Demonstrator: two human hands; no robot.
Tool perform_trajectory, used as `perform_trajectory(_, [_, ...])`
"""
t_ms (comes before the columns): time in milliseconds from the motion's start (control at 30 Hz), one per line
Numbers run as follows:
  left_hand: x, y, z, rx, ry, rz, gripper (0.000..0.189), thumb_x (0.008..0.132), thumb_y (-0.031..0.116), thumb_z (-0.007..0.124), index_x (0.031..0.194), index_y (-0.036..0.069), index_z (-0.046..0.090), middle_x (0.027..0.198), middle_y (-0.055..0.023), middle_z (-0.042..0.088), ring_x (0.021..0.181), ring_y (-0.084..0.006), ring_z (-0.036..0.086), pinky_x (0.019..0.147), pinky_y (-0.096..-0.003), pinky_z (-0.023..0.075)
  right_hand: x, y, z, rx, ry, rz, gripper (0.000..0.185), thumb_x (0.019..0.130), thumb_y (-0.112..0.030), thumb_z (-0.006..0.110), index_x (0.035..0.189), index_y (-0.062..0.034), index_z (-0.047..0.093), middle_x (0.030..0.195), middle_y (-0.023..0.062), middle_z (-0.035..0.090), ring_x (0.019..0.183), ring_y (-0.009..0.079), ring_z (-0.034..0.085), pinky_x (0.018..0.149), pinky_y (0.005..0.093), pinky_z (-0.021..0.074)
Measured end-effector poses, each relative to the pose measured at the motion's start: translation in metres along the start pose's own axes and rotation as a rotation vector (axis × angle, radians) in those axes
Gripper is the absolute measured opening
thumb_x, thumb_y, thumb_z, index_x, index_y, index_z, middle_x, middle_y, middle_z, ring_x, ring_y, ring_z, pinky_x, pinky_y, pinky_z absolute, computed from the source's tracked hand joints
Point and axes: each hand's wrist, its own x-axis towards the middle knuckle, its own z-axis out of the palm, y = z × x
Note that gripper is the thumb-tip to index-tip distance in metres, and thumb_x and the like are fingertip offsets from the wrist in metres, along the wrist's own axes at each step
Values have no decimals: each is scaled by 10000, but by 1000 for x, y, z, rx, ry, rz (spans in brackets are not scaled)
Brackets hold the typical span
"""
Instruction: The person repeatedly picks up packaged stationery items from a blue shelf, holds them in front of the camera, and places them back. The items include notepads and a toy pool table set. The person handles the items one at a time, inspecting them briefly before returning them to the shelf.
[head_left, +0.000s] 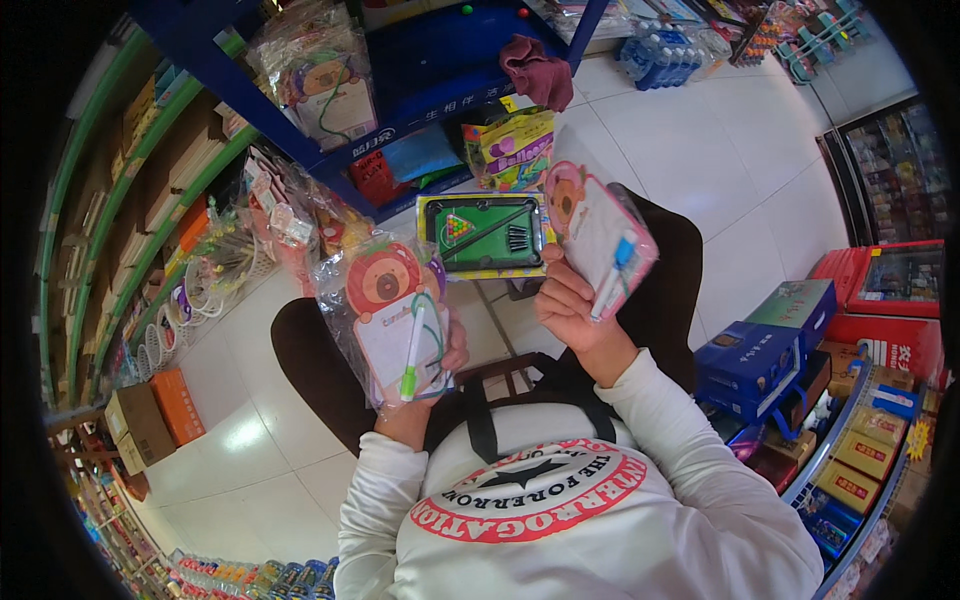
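Note:
My left hand grips several cartoon bear writing boards in clear plastic bags. The front one has a red bear head, a green cord and a marker with a green cap. In my right hand is another bagged writing board with a pink-edged bear head, tilted to the right. Its marker has a blue cap. Between and beyond my hands lies a toy pool table set in its packaging.
A blue display stand ahead bears more bagged bear boards and a maroon cloth. A balloon packet rests below. Green-edged shelves run along the left. Gift boxes are stacked at the right.

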Motion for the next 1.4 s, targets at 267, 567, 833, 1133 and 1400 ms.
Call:
perform_trajectory(267, [2,-3,-13,40,-16,-26,686,892,566,466,1182,-51,540,817,-162,574,542,-181,459,526,-303,351,0,-1,18,28,-71,60,273,1012,-319,379,1010,-55,449,524,-15,399,423,106,383,489,245,286])
perform_trajectory(567, [-1,-1,0,16,11,-20,685,897,557,463,1195,-56,528,798,-153,543,546,-179,446,553,-301,364,0,9,17,-96,11,135,290,1012,-305,396,1082,-29,449,493,-18,420,376,105,404,423,248,295])
perform_trajectory(833, [1,-8,-9,-258,-56,-146,898,809,742,420,1154,-77,550,872,-197,578,600,-244,480,551,-316,383,2,18,9,-206,150,204,368,1019,-287,380,1181,30,476,512,-16,387,409,94,356,437,230,294])
perform_trajectory(1133, [-1,-7,22,68,146,-56,536,948,491,475,1092,-15,578,847,-130,596,621,-187,527,568,-303,428,2,27,-8,-326,191,275,448,1006,-324,411,1249,40,504,532,-11,391,428,89,355,440,225,294])
perform_trajectory(1400, [6,-14,54,342,505,131,190,949,205,659,1073,63,632,966,-13,681,826,-104,641,735,-276,541,2,41,-5,-454,932,-5,275,1003,-341,442,1038,-95,559,647,-7,448,515,104,398,453,228,331])
